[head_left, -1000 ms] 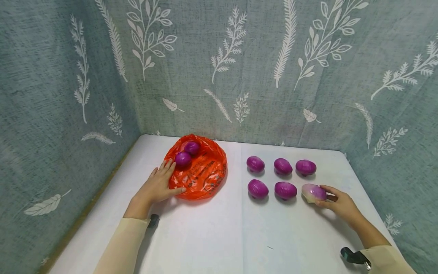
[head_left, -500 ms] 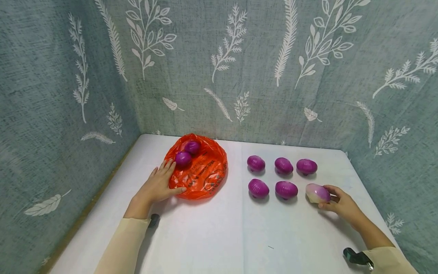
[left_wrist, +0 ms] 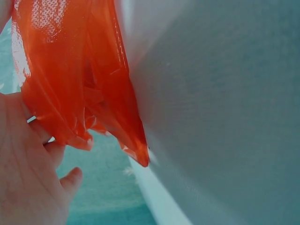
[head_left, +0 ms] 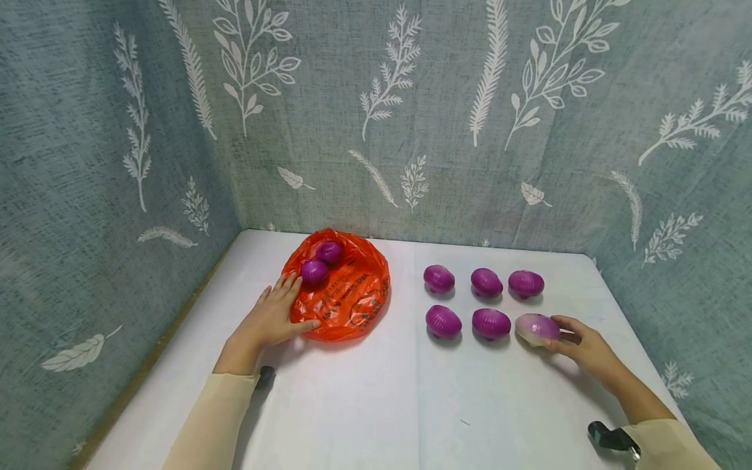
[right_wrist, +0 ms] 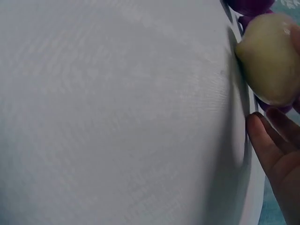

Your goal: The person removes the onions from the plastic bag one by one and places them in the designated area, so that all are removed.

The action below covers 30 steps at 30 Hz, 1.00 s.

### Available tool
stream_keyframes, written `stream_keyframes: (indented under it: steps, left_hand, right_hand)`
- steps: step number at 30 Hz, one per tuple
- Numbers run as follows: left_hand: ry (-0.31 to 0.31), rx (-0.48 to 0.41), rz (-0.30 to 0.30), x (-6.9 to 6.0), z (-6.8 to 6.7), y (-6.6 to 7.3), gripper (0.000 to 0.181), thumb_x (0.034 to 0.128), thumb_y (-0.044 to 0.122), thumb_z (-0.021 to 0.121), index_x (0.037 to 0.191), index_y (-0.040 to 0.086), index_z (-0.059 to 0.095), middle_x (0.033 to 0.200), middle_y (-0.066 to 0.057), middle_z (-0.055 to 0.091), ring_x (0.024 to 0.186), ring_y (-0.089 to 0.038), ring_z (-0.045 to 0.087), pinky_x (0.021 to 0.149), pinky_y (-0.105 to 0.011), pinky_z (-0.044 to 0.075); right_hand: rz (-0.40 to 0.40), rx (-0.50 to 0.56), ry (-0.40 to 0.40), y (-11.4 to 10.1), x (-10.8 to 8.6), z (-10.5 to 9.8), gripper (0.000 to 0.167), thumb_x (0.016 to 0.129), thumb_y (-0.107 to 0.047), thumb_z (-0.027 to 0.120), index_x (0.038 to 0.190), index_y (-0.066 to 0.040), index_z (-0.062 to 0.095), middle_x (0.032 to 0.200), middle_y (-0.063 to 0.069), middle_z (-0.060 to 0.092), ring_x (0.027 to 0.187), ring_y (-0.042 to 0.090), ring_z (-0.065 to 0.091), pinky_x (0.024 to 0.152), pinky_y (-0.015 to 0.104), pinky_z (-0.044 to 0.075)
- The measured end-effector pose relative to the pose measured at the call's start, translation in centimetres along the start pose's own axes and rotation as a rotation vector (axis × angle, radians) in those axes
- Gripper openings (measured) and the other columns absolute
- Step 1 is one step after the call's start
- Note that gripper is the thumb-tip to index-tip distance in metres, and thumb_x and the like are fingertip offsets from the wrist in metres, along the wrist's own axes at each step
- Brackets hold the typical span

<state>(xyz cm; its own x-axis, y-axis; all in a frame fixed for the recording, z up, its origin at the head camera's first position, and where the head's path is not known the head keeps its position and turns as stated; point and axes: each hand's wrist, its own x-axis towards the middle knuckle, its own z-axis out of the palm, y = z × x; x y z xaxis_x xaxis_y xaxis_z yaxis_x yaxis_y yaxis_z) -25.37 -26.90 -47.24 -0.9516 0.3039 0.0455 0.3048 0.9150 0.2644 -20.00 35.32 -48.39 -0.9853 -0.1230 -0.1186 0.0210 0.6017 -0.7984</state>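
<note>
Head view: R hand (head_left: 584, 346) pinches the pale-purple onion (head_left: 533, 328) at the near row's R end, thumb nearside; L hand (head_left: 271, 314) lies spread-fingered on the L rim of the red bag (head_left: 361, 301). Best get fingertips evenly round the onion's smooth sides w/o bumping the adj. purple onion (head_left: 491, 324), w/ L hand pressing lightly so the thin bag doesn't slip.

The right grip (right_wrist: 281, 164) holds a pale, yellowish onion (right_wrist: 269, 58) by the view's right edge; purple onions (right_wrist: 251, 5) show behind it; the white bench (right_wrist: 117, 112) fills the left and middle.
</note>
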Motion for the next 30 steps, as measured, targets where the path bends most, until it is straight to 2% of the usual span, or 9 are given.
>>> stream_keyframes:
  steps: [8,12,18,24,30]
  left_hand:
    - [-0.009,-0.005,-0.011,-0.01,-0.05,-0.05,0.116,0.0787,0.081,0.050,0.155,0.002,0.014,0.160,-0.019,0.009,0.146,-0.038,0.004,0.115,-0.056,0.004]
    - [-0.006,-0.003,-0.011,0.01,-0.15,-0.11,0.115,0.0792,0.080,0.051,0.155,0.002,0.014,0.160,-0.019,0.010,0.146,-0.039,0.004,0.115,-0.057,0.004]
    - [-0.009,-0.004,-0.014,0.01,-0.23,-0.01,0.115,0.0786,0.080,0.051,0.155,0.002,0.015,0.160,-0.019,0.011,0.146,-0.038,0.005,0.115,-0.056,0.004]
    - [-0.016,-0.001,-0.013,-0.03,-0.32,0.00,0.116,0.0782,0.081,0.050,0.155,0.002,0.014,0.160,-0.019,0.011,0.146,-0.037,0.004,0.115,-0.057,0.004]
    - [-0.013,0.000,-0.012,0.02,-0.34,0.05,0.116,0.0781,0.082,0.049,0.155,0.002,0.014,0.160,-0.019,0.011,0.146,-0.039,0.005,0.115,-0.057,0.004]
  right_hand:
    - [0.065,-0.002,0.061,0.62,-0.19,-0.39,0.089,0.089,-0.042,0.071,0.147,0.009,0.027,0.146,0.035,0.031,0.129,0.051,0.037,0.100,0.062,0.037]
    - [0.051,-0.009,0.064,0.81,-0.22,-0.54,0.090,0.089,-0.041,0.070,0.149,0.008,0.024,0.145,0.036,0.032,0.129,0.053,0.037,0.099,0.064,0.036]
    - [-0.008,-0.053,0.048,0.74,-0.31,-0.69,0.080,0.090,-0.034,0.071,0.147,0.005,0.032,0.141,0.037,0.037,0.125,0.053,0.042,0.097,0.063,0.039]
    - [-0.002,-0.062,0.039,0.75,-0.45,-0.81,0.080,0.089,-0.034,0.073,0.145,0.007,0.033,0.142,0.036,0.037,0.125,0.053,0.042,0.097,0.062,0.040]
    - [0.012,-0.071,0.039,0.57,-0.13,-0.72,0.081,0.091,-0.040,0.069,0.146,0.008,0.032,0.145,0.035,0.033,0.126,0.054,0.040,0.097,0.064,0.039]
